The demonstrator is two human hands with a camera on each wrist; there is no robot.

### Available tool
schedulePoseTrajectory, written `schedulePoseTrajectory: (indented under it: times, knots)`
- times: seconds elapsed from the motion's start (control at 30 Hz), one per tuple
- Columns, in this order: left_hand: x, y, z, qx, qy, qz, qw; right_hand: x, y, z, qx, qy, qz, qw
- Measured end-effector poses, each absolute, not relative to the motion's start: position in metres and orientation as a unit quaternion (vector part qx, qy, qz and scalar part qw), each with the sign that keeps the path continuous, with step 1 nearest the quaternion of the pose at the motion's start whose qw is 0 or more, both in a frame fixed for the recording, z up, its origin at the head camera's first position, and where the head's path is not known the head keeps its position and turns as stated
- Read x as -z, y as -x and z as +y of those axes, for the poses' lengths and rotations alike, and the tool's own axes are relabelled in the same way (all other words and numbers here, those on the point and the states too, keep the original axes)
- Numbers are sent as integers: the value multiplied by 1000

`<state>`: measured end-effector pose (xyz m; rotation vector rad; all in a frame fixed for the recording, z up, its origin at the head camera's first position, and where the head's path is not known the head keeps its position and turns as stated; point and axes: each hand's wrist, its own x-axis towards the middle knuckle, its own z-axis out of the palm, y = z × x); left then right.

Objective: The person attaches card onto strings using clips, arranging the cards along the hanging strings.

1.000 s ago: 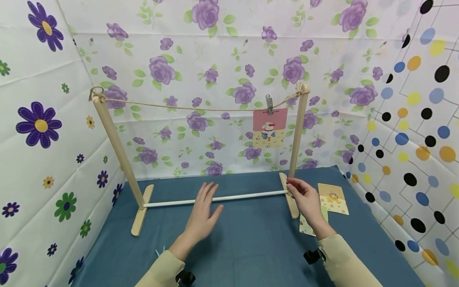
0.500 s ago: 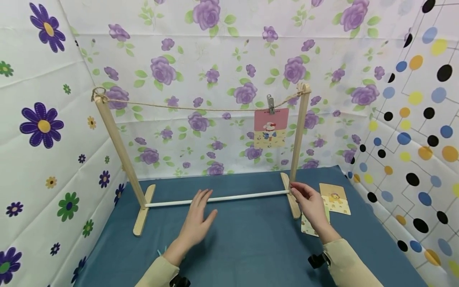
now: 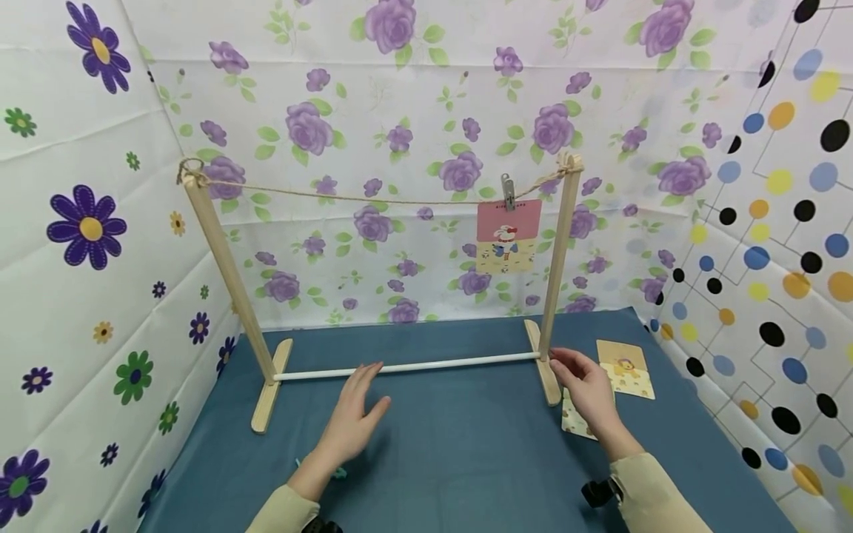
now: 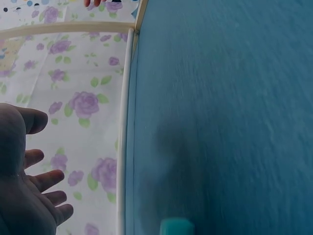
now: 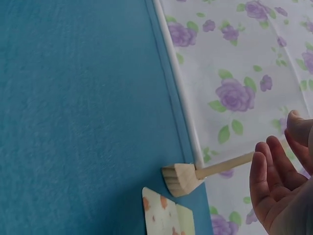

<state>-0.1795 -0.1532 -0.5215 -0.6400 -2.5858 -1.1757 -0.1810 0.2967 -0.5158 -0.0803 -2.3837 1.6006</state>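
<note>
My left hand [image 3: 349, 426] hovers over the cloth in front of the white rod [image 3: 460, 363], fingers extended and thumb spread, holding nothing. My right hand [image 3: 589, 392] is beside the foot of the right wooden post [image 3: 560, 259]; its fingers are loosely bent and empty in the right wrist view. A metal clip [image 3: 509, 194] on the twine [image 3: 373, 199] holds a pink and yellow card [image 3: 508, 237]. Under the right hand lies a pale green card [image 3: 576, 418], partly covered by it. A yellow card [image 3: 626, 368] lies just behind.
A left wooden post [image 3: 229, 281] on a foot [image 3: 271, 396] carries the twine's other end. A small teal object [image 3: 340, 472] lies by the left wrist, partly hidden. Patterned cloth walls [image 3: 400, 296] enclose the back and sides of the blue cloth [image 3: 453, 451].
My left hand has drawn back toward the lower left, uncovering more of the teal object. My right hand has shifted slightly right and down from the post's foot. The hanging card stays clipped.
</note>
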Motion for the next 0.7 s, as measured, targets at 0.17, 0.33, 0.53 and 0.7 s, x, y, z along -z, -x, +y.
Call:
schedulePoseTrajectory:
  times: [0.17, 0.33, 0.53, 0.7]
  knots:
    - [523, 177, -164, 402, 203, -886, 110, 518, 178, 303, -549, 33, -826, 125]
    - [526, 174, -173, 400, 198, -889, 99, 519, 173, 311, -548, 46, -827, 115]
    - [529, 166, -182, 400, 183, -894, 86, 519, 169, 319, -532, 50, -839, 104]
    - [528, 161, -190, 390, 156, -906, 57, 522, 167, 328, -525, 46, -846, 83]
